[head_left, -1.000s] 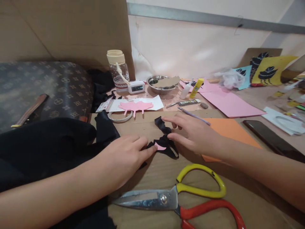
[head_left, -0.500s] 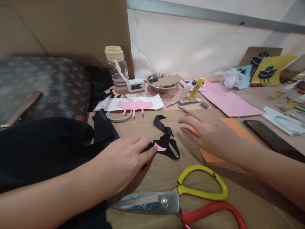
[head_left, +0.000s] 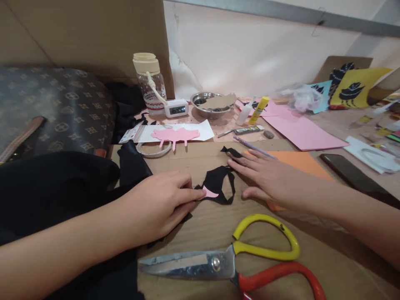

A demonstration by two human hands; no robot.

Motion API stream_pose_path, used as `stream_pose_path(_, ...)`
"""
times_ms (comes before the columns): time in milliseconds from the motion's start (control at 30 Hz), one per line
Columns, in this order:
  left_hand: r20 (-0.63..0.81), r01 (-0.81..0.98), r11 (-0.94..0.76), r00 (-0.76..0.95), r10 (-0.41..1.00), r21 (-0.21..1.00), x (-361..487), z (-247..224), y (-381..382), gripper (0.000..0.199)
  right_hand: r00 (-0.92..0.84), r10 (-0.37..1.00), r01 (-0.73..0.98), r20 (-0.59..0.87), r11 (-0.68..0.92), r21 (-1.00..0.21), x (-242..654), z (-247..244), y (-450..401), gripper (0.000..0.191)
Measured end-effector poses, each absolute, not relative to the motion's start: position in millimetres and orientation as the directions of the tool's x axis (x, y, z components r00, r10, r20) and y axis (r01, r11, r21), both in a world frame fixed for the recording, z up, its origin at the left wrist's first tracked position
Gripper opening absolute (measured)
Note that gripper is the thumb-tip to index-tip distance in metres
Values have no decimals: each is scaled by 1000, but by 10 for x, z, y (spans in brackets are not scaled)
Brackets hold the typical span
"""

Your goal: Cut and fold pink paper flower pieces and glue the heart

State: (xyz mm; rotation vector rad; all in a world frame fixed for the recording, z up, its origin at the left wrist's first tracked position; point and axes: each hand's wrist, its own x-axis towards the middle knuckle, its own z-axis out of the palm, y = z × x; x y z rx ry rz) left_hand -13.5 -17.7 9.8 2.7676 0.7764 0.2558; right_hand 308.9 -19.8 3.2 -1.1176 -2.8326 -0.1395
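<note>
My left hand (head_left: 165, 208) rests low over the cardboard, fingers closed, its fingertips on a small curved pink paper piece (head_left: 211, 192). That piece lies on a black fabric scrap (head_left: 215, 179) with a cut-out loop at its right. My right hand (head_left: 265, 171) is spread out flat, its fingertips on a narrow black fabric strip (head_left: 230, 151) just beyond the scrap. Part of the strip is hidden under those fingers. Nearer me lie large scissors (head_left: 215, 263) with one yellow and one red handle, blades pointing left.
Orange paper (head_left: 308, 164) lies under my right forearm, beside a phone (head_left: 353, 175). A pen (head_left: 254, 148), glue stick (head_left: 259, 110), steel bowl (head_left: 212, 111), pink cut-out (head_left: 176, 135), tape roll (head_left: 153, 151) and bottle (head_left: 151, 85) stand or lie farther back. Black cloth (head_left: 56, 187) covers the left.
My right hand has moved left and flattened onto the black strip, which has shifted right and away from the scrap. The scrap looks more spread out. My left fingers stay at the pink piece.
</note>
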Motion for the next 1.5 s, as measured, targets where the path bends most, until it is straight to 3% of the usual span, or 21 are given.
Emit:
stream_pose_path(133,120,465,-828,845,520,315,-148,66,-171,35,-731,609,673,308,720,172,2996,245,-276,40)
stream_pose_path(233,129,452,-829,848,514,329,-156,38,-161,34,-705,569,660,423,744,101,2837,388,-442,23)
stream_pose_path(400,159,431,-827,845,510,361,-157,59,-160,30,-803,568,532,182,820,-212,2588,324,-696,34)
stream_pose_path(500,183,439,-810,825,535,389,-155,75,-152,28,-798,599,556,64,774,-303,2584,217,-701,42)
stream_pose_path(733,280,405,-871,833,476,277,-179,21,-86,20,-819,570,546,63,809,-217,2695,138,-677,42)
stream_pose_path(1000,250,418,-856,832,495,305,-159,38,-89,18,-810,571,555,131,820,-142,2603,201,-778,44)
stream_pose_path(1200,245,426,-854,831,500,299,-182,17,-89,19,-788,596,578,155,802,-149,2581,223,-790,44)
stream_pose_path(1500,253,404,-878,849,465,258,-168,24,-90,25,-790,610,590,67,785,-192,2540,132,-792,46)
